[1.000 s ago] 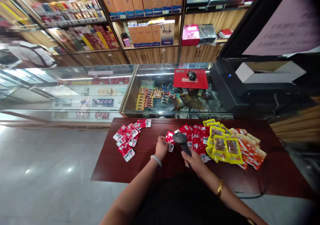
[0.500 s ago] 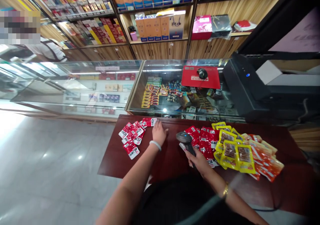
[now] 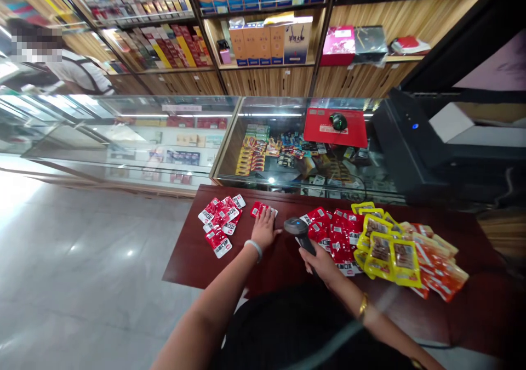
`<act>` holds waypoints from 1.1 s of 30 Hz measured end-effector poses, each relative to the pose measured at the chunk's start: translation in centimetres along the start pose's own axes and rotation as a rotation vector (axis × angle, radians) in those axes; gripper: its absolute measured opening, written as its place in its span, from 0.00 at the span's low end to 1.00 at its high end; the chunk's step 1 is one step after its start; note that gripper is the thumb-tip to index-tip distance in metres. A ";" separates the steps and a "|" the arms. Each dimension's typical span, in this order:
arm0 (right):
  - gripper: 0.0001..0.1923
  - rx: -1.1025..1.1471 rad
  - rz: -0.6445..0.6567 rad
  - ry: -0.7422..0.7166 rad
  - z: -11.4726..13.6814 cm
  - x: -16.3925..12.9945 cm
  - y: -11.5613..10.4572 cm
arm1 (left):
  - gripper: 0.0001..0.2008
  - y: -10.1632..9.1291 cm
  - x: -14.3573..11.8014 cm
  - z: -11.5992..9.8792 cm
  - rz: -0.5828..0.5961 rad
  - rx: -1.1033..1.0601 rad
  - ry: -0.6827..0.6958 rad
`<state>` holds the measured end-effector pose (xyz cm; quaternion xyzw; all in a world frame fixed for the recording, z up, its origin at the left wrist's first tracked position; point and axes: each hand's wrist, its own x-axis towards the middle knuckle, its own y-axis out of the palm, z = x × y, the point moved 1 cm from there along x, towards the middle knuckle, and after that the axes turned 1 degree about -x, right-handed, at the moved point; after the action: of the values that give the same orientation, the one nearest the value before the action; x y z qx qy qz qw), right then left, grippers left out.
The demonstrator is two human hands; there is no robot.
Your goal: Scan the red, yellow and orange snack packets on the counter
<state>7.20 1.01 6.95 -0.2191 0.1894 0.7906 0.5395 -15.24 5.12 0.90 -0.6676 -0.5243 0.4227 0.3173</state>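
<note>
My right hand [image 3: 319, 262] grips the handle of a dark barcode scanner [image 3: 299, 231], its head raised over the dark red table [image 3: 283, 255]. My left hand [image 3: 263, 230] lies flat with fingers spread, its tips on a red snack packet [image 3: 261, 209] near the table's far edge. A small pile of red packets [image 3: 220, 223] lies to the left of that hand. To the right of the scanner sits a larger heap of red packets [image 3: 333, 234], then yellow packets [image 3: 380, 242] and orange packets [image 3: 436, 263].
A glass display counter [image 3: 230, 140] stands behind the table with a red mat and mouse [image 3: 337, 122] on it. A black printer [image 3: 427, 145] sits at the right. Shelves of boxes line the back wall. A person [image 3: 69, 71] stands far left. Grey tiled floor lies left.
My left hand carried a red packet from beside the scanner to the left and now rests on it near the table's far edge. My right hand kept hold of the scanner.
</note>
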 end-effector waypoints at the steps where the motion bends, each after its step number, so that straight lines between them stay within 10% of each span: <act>1: 0.24 -0.007 0.006 -0.005 -0.1 0.0 0.2 | 0.37 0.4 -1.0 -0.6 0.023 -0.012 0.043; 9: 0.24 -0.008 0.034 -0.020 -1.5 -0.7 0.9 | 0.17 0.8 -6.5 -3.6 0.173 -0.261 0.264; 16: 0.23 0.006 0.014 -0.029 -2.5 -2.2 0.7 | 0.34 2.3 -7.7 -3.7 -0.259 -0.026 -0.375; 24: 0.26 0.007 -0.009 -0.037 -3.3 -3.3 0.1 | 0.35 2.7 -5.8 -5.3 -0.192 -0.065 -0.373; 33: 0.26 0.014 -0.053 -0.055 -2.4 -5.0 -1.2 | 0.30 3.7 -5.2 -5.8 -0.115 -0.652 -0.442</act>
<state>10.26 -3.71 7.59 -0.1983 0.1743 0.7805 0.5666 -8.94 -0.70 1.42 -0.5960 -0.7231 0.3491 -0.0086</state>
